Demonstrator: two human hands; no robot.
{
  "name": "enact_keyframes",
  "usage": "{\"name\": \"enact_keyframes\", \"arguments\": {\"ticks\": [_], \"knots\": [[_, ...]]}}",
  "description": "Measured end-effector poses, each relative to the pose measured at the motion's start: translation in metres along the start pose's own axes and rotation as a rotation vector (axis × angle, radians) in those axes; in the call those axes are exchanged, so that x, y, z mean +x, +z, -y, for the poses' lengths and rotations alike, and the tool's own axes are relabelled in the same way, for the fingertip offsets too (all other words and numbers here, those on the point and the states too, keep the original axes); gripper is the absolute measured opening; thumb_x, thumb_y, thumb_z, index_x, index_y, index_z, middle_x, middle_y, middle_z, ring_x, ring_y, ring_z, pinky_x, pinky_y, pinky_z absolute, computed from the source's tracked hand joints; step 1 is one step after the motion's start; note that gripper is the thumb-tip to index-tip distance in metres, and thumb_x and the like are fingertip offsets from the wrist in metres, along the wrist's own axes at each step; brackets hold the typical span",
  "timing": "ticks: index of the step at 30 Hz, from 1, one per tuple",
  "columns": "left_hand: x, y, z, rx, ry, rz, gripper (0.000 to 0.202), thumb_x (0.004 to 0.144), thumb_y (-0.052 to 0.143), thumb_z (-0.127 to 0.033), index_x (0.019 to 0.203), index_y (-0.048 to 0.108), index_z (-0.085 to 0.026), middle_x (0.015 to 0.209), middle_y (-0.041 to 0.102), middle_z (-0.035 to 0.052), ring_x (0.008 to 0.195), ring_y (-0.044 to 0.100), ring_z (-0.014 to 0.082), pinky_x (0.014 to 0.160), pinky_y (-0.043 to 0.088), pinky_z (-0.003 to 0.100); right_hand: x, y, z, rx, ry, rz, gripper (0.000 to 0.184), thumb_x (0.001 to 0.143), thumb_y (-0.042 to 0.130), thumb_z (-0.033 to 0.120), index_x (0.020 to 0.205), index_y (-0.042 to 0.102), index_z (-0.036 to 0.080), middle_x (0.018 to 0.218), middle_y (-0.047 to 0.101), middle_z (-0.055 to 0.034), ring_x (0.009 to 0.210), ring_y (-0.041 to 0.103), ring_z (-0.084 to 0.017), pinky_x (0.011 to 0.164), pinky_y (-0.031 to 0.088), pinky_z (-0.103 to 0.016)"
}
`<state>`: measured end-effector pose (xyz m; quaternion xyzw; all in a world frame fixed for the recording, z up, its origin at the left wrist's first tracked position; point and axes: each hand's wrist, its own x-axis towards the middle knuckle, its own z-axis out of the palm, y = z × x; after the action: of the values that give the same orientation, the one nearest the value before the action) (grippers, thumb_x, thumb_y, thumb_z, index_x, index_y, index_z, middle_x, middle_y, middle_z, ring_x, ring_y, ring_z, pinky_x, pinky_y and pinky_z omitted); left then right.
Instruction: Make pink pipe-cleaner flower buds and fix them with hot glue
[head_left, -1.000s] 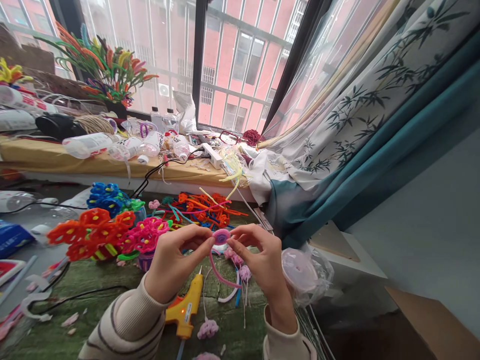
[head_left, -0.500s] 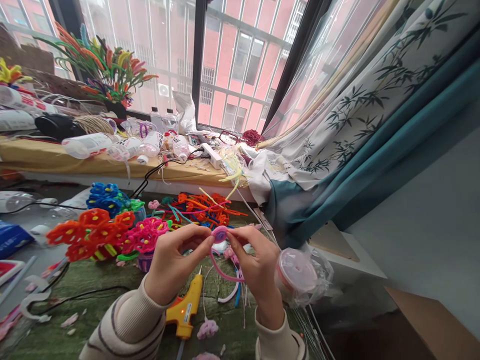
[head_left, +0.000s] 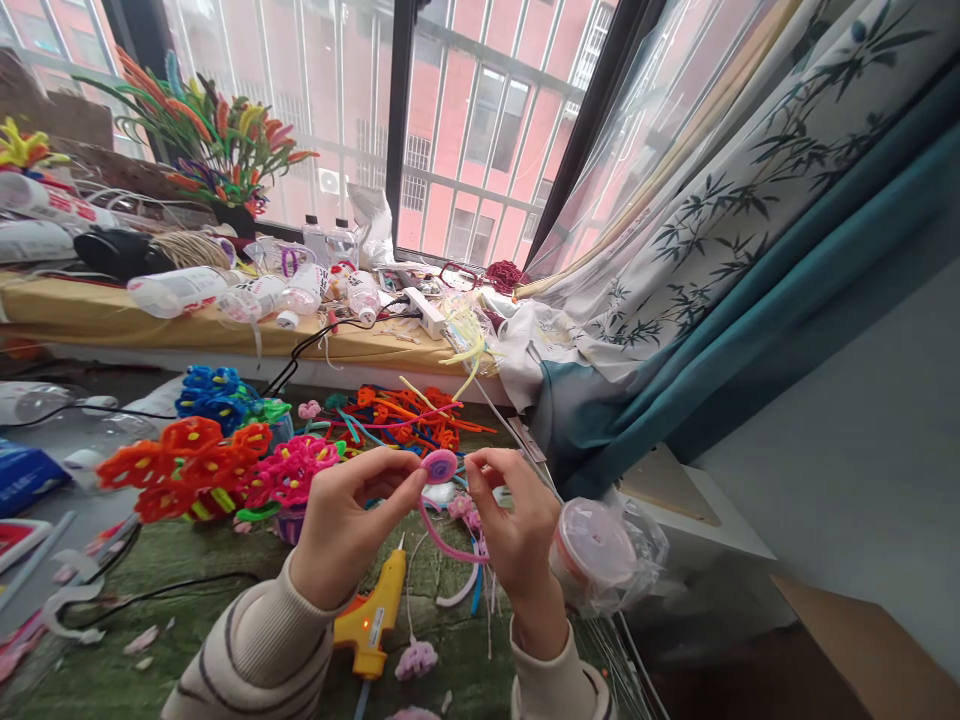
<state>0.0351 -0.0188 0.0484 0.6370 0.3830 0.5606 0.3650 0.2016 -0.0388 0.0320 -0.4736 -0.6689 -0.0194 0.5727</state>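
Between the thumb and fingertips of my left hand is a small flat coil of fuzzy pink pipe cleaner with a purple centre. A loose pink tail curves below it towards my right hand; where the tail meets that hand is hidden. My right thumb and forefinger are close together, just right of the coil and apart from it. Whether anything is between them cannot be made out. Below the hands lies a yellow glue gun with a lit orange light, beside a lilac fuzzy flower on a thin stem.
Pipe-cleaner flowers in orange, blue and pink stand at the left. Orange pipe-cleaner pieces lie behind my hands. A clear plastic tub is at the right. Bottles and a power strip crowd the windowsill.
My right fingertips have come off the coil and moved slightly right, leaving a small gap. My left hand still holds the coil in nearly the same place.
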Motion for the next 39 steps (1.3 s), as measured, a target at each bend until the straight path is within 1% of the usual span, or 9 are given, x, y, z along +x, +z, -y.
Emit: {"name": "enact_keyframes", "arguments": {"ticks": [4, 7, 11, 15, 18, 26, 30, 35, 39], "knots": [[0.0, 0.001, 0.0, 0.007, 0.016, -0.007, 0.013, 0.074, 0.075, -0.028, 0.076, 0.073, -0.015, 0.068, 0.073, 0.0023, 0.058, 0.067, 0.0141, 0.053, 0.057, 0.019, 0.002, -0.002, 0.002, -0.009, -0.068, 0.029, 0.013, 0.095, 0.055, 0.023, 0.096, 0.068, 0.02, 0.086, 0.074, -0.0046, 0.066, 0.065, -0.014, 0.064, 0.05, -0.025], [0.0, 0.002, -0.001, 0.014, 0.035, -0.007, 0.01, 0.074, 0.074, -0.026, 0.075, 0.073, -0.016, 0.067, 0.072, 0.0012, 0.057, 0.066, 0.0129, 0.053, 0.057, 0.018, 0.003, -0.002, 0.005, -0.027, -0.093, 0.046, 0.013, 0.095, 0.057, 0.025, 0.097, 0.069, 0.02, 0.087, 0.075, -0.0054, 0.065, 0.067, -0.015, 0.064, 0.051, -0.026], [-0.001, 0.002, -0.001, 0.026, 0.052, -0.01, 0.007, 0.074, 0.073, -0.023, 0.075, 0.072, -0.015, 0.067, 0.072, 0.0007, 0.056, 0.065, 0.0121, 0.053, 0.056, 0.017, 0.002, 0.001, 0.007, -0.016, -0.124, -0.007, 0.012, 0.095, 0.058, 0.021, 0.095, 0.07, 0.019, 0.086, 0.075, -0.0054, 0.071, 0.069, -0.016, 0.066, 0.052, -0.025], [-0.002, 0.003, -0.002, 0.011, 0.089, -0.01, 0.004, 0.075, 0.073, -0.019, 0.077, 0.073, -0.016, 0.07, 0.072, 0.0004, 0.058, 0.066, 0.0121, 0.056, 0.057, 0.017, 0.0, 0.005, 0.009, 0.013, -0.094, -0.072, 0.011, 0.094, 0.059, 0.019, 0.095, 0.07, 0.02, 0.086, 0.076, -0.0055, 0.072, 0.07, -0.016, 0.067, 0.053, -0.025], [-0.003, 0.003, -0.003, 0.0, 0.121, 0.006, 0.004, 0.076, 0.072, -0.016, 0.079, 0.073, -0.017, 0.071, 0.072, -0.0005, 0.06, 0.066, 0.0111, 0.057, 0.057, 0.016, -0.002, 0.006, 0.01, -0.006, -0.096, -0.08, 0.011, 0.094, 0.059, 0.019, 0.094, 0.069, 0.02, 0.085, 0.076, -0.0051, 0.071, 0.07, -0.016, 0.066, 0.053, -0.025], [-0.003, 0.003, -0.001, 0.043, 0.176, 0.01, 0.003, 0.077, 0.072, -0.015, 0.078, 0.072, -0.017, 0.071, 0.071, -0.0014, 0.059, 0.065, 0.0094, 0.057, 0.055, 0.014, -0.004, 0.008, 0.006, -0.104, -0.183, -0.092, 0.008, 0.095, 0.057, 0.019, 0.092, 0.064, 0.017, 0.083, 0.073, -0.0048, 0.063, 0.066, -0.011, 0.06, 0.046, -0.022], [-0.003, 0.004, -0.002, 0.052, 0.182, 0.0, 0.002, 0.076, 0.072, -0.015, 0.077, 0.072, -0.016, 0.07, 0.071, -0.0008, 0.059, 0.065, 0.0101, 0.057, 0.056, 0.015, -0.005, 0.009, 0.004, -0.119, -0.18, -0.099, 0.01, 0.097, 0.054, 0.021, 0.092, 0.062, 0.017, 0.082, 0.07, -0.0022, 0.059, 0.061, -0.009, 0.059, 0.044, -0.022], [-0.002, 0.004, -0.004, 0.023, 0.156, -0.011, 0.002, 0.075, 0.072, -0.016, 0.077, 0.072, -0.015, 0.069, 0.071, 0.0001, 0.058, 0.065, 0.0109, 0.055, 0.057, 0.016, -0.003, 0.006, 0.007, -0.086, -0.157, -0.088, 0.01, 0.097, 0.053, 0.02, 0.091, 0.061, 0.017, 0.081, 0.067, -0.0012, 0.061, 0.06, -0.01, 0.063, 0.043, -0.023], [-0.001, 0.003, -0.002, 0.026, 0.143, -0.024, 0.003, 0.075, 0.073, -0.018, 0.077, 0.073, -0.015, 0.069, 0.071, 0.0007, 0.058, 0.066, 0.011, 0.056, 0.057, 0.015, -0.004, 0.003, 0.008, -0.059, -0.084, -0.118, 0.012, 0.097, 0.052, 0.021, 0.088, 0.059, 0.019, 0.08, 0.065, -0.0002, 0.061, 0.059, -0.011, 0.062, 0.043, -0.024]]}}
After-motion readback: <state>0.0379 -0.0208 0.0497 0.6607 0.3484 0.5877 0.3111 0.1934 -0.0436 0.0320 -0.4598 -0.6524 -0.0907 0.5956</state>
